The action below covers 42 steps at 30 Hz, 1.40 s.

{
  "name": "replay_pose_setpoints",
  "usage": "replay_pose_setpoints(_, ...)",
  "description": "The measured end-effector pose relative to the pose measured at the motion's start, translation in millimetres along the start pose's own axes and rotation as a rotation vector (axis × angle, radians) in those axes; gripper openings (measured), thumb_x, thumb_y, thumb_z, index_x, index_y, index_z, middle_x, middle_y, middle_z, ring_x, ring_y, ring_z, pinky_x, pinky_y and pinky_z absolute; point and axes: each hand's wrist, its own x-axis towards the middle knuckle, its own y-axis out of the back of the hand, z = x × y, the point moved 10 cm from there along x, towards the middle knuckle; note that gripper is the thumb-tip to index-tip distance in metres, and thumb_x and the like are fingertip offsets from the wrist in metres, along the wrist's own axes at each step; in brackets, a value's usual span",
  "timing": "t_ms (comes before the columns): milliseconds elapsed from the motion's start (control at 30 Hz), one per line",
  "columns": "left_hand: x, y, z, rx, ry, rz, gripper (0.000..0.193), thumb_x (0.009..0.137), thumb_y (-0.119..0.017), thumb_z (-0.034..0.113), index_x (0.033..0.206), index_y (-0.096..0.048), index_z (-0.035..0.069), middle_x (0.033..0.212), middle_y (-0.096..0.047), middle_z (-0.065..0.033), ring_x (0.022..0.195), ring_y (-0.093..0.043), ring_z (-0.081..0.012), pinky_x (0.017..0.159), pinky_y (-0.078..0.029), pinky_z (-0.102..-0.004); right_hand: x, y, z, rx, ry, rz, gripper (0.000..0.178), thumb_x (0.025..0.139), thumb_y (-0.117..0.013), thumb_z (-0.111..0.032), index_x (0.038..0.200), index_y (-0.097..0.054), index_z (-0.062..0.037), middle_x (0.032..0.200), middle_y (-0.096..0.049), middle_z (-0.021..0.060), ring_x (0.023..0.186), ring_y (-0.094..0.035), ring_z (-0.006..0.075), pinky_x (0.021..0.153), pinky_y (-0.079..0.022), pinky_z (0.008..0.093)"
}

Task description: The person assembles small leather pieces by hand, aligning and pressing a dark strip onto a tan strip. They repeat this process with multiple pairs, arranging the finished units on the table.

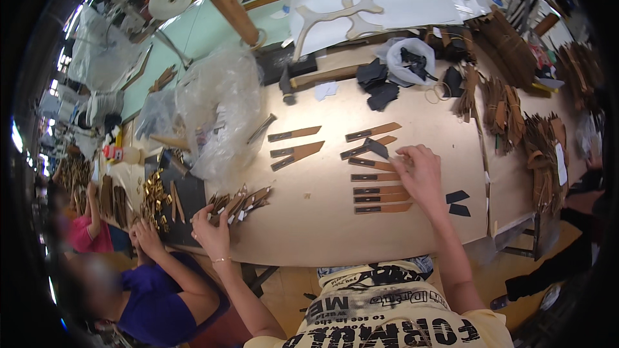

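My right hand (419,173) is over the right column of brown leather strips. Its fingers are pinched at the edge of a small black patch (376,147), which lies across one of the strips. Each leather strip (382,209) has a dark piece at its left end and a slanted right end. A second group of strips (303,148) lies further left. My left hand (213,231) is beside a loose pile of narrow brown pieces with white bits (244,203). Its thumb and forefinger are apart, with nothing visible between them.
Two black patches (459,203) lie right of my right hand. A hammer (288,85), plastic bag (219,116) and white bag of black pieces (409,62) are further back. Bundled strips (545,154) line the right. Left, a co-worker's hands (147,237) are near gold metal parts (153,196).
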Motion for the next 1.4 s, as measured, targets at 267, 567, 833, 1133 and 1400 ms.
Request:
replay_pose_setpoints(267,-26.0,28.4,94.1,-0.252,-0.231,0.223,0.035,0.087,-0.071,0.022,0.118,-0.064,0.008,0.135,-0.052,-0.0149,0.122,-0.051,-0.0315,0.106,-0.03,-0.0451,17.1,-27.4,-1.0,-0.078,-0.047,0.029,0.02,0.081,-0.077,-0.021,0.094,-0.068,-0.0093,0.095,-0.062,0.0043,0.096,-0.057,0.0239,0.086,-0.038,0.0392)
replay_pose_setpoints(567,-88.7,-42.8,233.6,-1.054,-0.321,-0.508,0.029,0.092,-0.069,0.016,0.117,-0.065,0.002,0.118,-0.064,-0.0112,0.098,-0.064,-0.0202,0.09,-0.049,-0.0324,-30.3,42.6,-69.0,-0.08,0.62,0.428,0.018,0.072,-0.077,-0.012,0.089,-0.071,-0.0138,0.096,-0.062,-0.0002,0.088,-0.055,0.0197,0.078,-0.041,0.0363)
replay_pose_setpoints(833,-122.7,-48.6,298.5,-1.53,-0.171,-0.935,0.021,0.091,-0.07,0.005,0.109,-0.064,-0.005,0.096,-0.068,-0.0089,0.083,-0.066,-0.0136,0.078,-0.054,-0.0242,-88.0,88.7,-92.3,-0.188,0.893,0.66,0.03,0.068,-0.084,-0.008,0.094,-0.072,-0.0167,0.096,-0.062,-0.0037,0.085,-0.053,0.0153,0.071,-0.041,0.0311)
replay_pose_setpoints(1133,-118.5,-41.6,302.5,-1.433,-0.237,-0.802,0.019,0.09,-0.07,0.001,0.107,-0.065,-0.006,0.094,-0.069,-0.0093,0.082,-0.065,-0.0115,0.076,-0.054,-0.0231,-38.4,76.0,-1.5,0.688,0.108,0.366,0.027,0.085,-0.075,-0.008,0.109,-0.065,-0.0023,0.093,-0.064,0.0046,0.084,-0.058,0.0143,0.08,-0.047,0.0269)
replay_pose_setpoints(1400,-122.6,-48.2,305.6,-1.251,-0.293,-0.736,0.019,0.09,-0.07,0.002,0.107,-0.067,-0.005,0.097,-0.07,-0.0084,0.083,-0.064,-0.0104,0.076,-0.053,-0.0226,-18.9,40.6,-17.7,0.849,0.015,-0.102,0.033,0.087,-0.073,-0.009,0.118,-0.065,0.0,0.089,-0.067,0.0045,0.081,-0.06,0.011,0.077,-0.049,0.0264)
